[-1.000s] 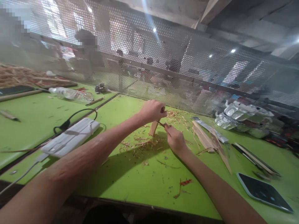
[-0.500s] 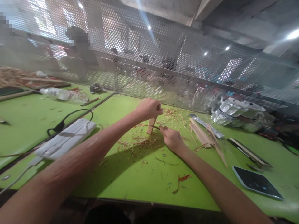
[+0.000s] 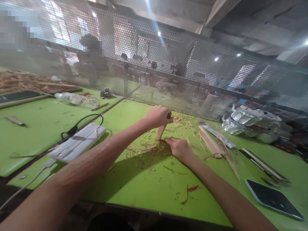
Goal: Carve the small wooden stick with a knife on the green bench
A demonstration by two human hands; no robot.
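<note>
Down from partway up the tilted wood piece to its foot with the thin tool, pinched in closed fingers of the right hand; probably near a stroke's end (edge too blurred to judge). Gripping the top, above shavings, with the tightly curled left hand.

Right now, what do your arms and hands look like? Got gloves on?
No gloves: my left hand and right hand are bare. My left forearm and right forearm are bare too, with no sleeve, watch or bracelet in view.
</note>
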